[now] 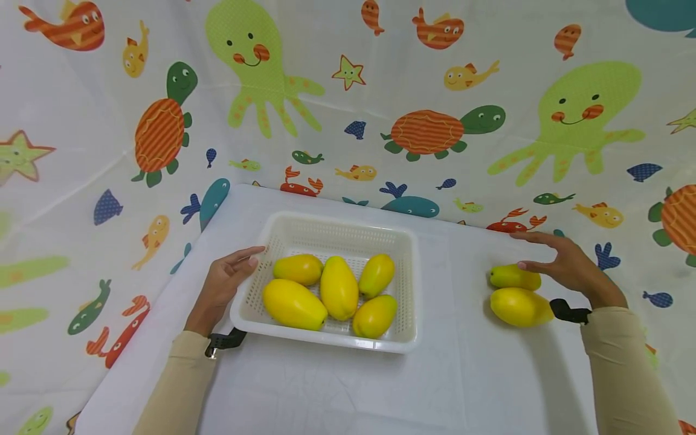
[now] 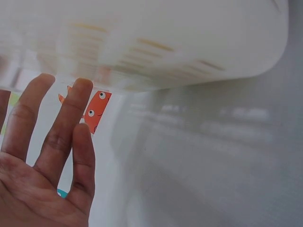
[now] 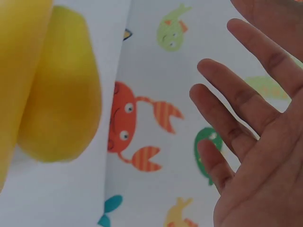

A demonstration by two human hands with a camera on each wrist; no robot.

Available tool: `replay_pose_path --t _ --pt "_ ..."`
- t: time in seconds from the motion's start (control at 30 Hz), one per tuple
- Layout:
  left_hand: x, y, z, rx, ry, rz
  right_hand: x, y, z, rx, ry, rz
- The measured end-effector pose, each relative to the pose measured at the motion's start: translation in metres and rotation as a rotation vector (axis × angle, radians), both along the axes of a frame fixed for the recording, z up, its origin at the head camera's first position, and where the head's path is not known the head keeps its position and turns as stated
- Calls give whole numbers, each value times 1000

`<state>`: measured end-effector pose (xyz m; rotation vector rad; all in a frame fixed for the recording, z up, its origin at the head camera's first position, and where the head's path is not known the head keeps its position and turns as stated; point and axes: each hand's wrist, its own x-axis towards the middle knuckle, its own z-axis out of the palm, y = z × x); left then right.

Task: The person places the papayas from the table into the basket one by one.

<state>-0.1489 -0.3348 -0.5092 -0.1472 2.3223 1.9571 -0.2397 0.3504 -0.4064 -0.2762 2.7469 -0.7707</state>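
A white plastic basket (image 1: 326,343) with perforated walls stands on the table and holds several yellow, mango-like fruits (image 1: 339,289). At its left side my left hand (image 1: 224,284) has fingertips right at the rim. The left wrist view shows the fingers (image 2: 64,123) nearly straight beside the basket wall (image 2: 227,38). On the right lie two more fruits, a greener one (image 1: 515,277) behind a yellow one (image 1: 521,307). My right hand (image 1: 571,269) hovers by the greener fruit, thumb overlapping it in the head view. Its fingers (image 3: 236,94) are spread, with nothing between them in the right wrist view.
A white cloth covers the table (image 1: 337,399). Behind and to the left hangs a curtain (image 1: 337,36) printed with sea animals, meeting the table's back edge close to my right hand. Dark straps (image 1: 570,311) sit on both wrists.
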Motion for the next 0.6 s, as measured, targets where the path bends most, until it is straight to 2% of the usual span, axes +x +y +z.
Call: replay_pose_path --t 0.3,0.6 --pt "0 0 0 13 -3 0 -2 25 -24 -7 -67 5" --pt "-2 -1 3 8 1 -4 -1 36 -41 -27 -130 -1"
